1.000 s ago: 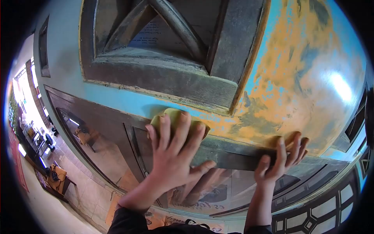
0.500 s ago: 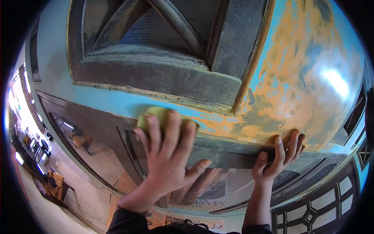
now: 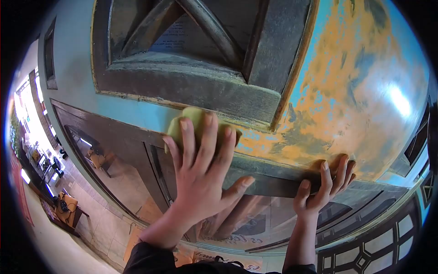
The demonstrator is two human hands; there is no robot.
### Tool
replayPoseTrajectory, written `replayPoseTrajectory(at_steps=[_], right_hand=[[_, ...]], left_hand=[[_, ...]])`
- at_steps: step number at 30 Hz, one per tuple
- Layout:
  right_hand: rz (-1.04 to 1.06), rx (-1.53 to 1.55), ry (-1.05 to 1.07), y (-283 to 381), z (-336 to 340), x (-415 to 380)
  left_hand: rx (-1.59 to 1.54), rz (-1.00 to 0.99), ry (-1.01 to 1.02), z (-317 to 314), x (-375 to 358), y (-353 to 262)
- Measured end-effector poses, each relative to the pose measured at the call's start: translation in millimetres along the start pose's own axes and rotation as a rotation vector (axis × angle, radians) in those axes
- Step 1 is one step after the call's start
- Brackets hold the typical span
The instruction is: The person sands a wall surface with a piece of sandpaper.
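Observation:
Spread over a yellow-green pad [image 3: 195,115], my left hand [image 3: 200,173] presses it flat against the blue strip of wall under the dark wooden vent frame [image 3: 191,91]. The fingers are apart and the thumb points right, off the pad. My right hand [image 3: 321,185] rests its fingertips on the dark ledge and the lower edge of the wall, fingers apart, holding nothing. Above and right of it, the wall surface [image 3: 337,105] shows patchy orange and grey over blue.
Below the ledge is a dark-framed glass panel [image 3: 273,214] with reflections. At lower left, a brown chair [image 3: 67,208] stands on the tiled floor. A lattice-patterned dark frame [image 3: 365,258] is at lower right.
My left hand and the pad have moved slightly up and to the right along the blue strip. My right hand stays in place. The view has shifted slightly.

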State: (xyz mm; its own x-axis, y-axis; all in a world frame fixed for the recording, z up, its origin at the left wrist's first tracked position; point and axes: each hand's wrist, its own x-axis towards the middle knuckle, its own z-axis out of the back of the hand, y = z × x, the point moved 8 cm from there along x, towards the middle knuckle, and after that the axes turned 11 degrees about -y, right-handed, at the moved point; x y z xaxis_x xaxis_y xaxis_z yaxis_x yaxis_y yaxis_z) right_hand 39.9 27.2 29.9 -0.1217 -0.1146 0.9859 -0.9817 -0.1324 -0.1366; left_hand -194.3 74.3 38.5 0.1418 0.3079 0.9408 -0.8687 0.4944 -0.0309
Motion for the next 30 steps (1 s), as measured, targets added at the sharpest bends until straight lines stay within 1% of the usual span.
replayPoseTrajectory(at_steps=[3, 4, 8, 11, 12, 16, 22, 26, 30], right_hand=[[0.044, -0.013, 0.010, 2, 0, 1], [0.063, -0.025, 0.019, 3, 1, 1], [0.062, -0.023, 0.021, 3, 0, 1], [0.070, -0.015, 0.010, 1, -1, 1], [0.069, -0.014, 0.008, 2, -1, 2], [0.058, -0.022, 0.024, 3, 0, 2], [0.066, -0.012, 0.007, 2, 0, 1], [-0.001, 0.027, -0.002, -3, 0, -2], [0.051, 0.002, 0.002, -1, 0, 1]], left_hand=[[-0.035, -0.017, -0.051, -9, -20, -8], [-0.001, -0.047, -0.048, -9, -17, -7], [-0.017, 0.004, -0.010, -2, 3, -7], [-0.038, -0.004, -0.035, -10, -20, -14], [-0.043, -0.006, -0.062, -12, -19, -15], [-0.025, 0.030, -0.012, -3, 7, -12], [0.003, -0.012, -0.027, -8, -11, -16], [0.011, -0.003, 0.019, 4, 16, -13], [-0.008, -0.016, -0.039, -6, -5, -15]])
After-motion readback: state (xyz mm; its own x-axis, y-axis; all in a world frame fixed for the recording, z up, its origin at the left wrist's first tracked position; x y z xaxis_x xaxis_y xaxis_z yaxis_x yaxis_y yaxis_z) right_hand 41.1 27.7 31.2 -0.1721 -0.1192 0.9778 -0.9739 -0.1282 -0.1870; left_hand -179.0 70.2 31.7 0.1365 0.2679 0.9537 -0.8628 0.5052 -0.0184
